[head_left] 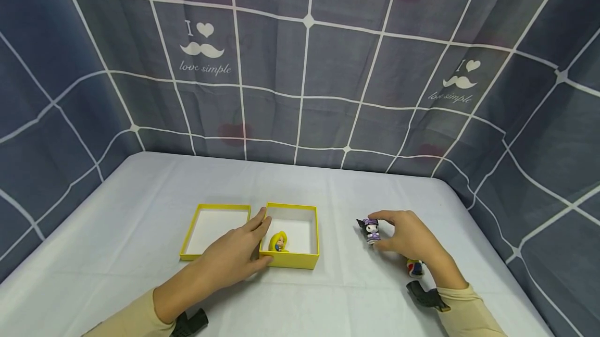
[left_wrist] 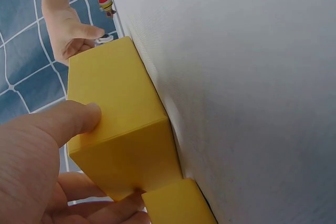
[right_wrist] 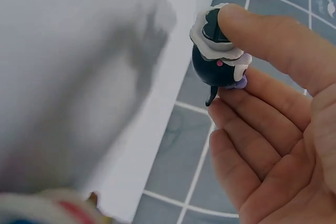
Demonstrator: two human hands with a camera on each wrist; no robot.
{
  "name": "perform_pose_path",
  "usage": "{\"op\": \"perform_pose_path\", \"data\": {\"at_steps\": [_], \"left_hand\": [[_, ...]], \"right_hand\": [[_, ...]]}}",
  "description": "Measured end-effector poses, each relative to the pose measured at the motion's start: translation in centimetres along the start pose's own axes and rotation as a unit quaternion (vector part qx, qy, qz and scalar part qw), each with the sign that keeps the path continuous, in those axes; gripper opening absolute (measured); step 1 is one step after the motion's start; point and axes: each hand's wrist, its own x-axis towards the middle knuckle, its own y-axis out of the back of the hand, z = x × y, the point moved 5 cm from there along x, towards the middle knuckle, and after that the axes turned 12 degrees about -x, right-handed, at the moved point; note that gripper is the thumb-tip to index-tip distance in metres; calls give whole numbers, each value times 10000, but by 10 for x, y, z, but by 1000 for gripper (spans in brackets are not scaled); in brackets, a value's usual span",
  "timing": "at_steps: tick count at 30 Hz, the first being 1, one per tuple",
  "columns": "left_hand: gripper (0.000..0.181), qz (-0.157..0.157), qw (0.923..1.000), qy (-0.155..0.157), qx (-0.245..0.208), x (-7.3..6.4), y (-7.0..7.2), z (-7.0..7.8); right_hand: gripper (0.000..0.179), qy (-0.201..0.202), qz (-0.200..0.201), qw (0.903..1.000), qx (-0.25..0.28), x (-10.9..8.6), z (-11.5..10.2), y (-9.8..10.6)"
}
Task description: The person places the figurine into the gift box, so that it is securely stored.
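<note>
My left hand [head_left: 229, 256] holds an open yellow box [head_left: 295, 260] by its left side. In the left wrist view, the thumb lies on one yellow wall [left_wrist: 115, 93] while the other fingers reach along the adjoining side. Inside the box, at the front left, is a small yellow-haired figurine [head_left: 279, 242]. Over to the right, my right hand [head_left: 412, 235] pinches a black, white and purple figurine [head_left: 372, 230] between thumb and fingers. The right wrist view shows the thumb on the figurine's white-frilled end [right_wrist: 218, 40], its black head pointing down towards the fingers.
Left of the box lies its shallow yellow-rimmed lid [head_left: 225, 206], partly behind my left hand. Another figurine [head_left: 414, 268], red, blue and yellow, stands beneath my right wrist. A white cloth covers the table [head_left: 337, 306], and a grey checked curtain [head_left: 272, 50] hangs behind.
</note>
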Motion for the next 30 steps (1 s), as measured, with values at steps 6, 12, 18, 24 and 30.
{"op": "perform_pose_path", "data": {"at_steps": [6, 12, 18, 24, 30], "left_hand": [[80, -8, 10000, 10, -23, 0, 0, 0], [80, -40, 10000, 26, -12, 0, 0, 0], [81, 13, 10000, -74, 1, 0, 0, 0], [81, 62, 9998, -182, -52, 0, 1, 0], [81, 47, 9998, -161, -101, 0, 1, 1]], "right_hand": [[59, 188, 212, 9996, -41, 4, -15, 8], [57, 245, 360, 9990, -45, 8, -24, 13], [58, 328, 450, 9984, -31, 11, -33, 18], [58, 407, 612, 9973, -76, 15, -45, 24], [57, 453, 679, 9966, -80, 16, -57, 30]]}}
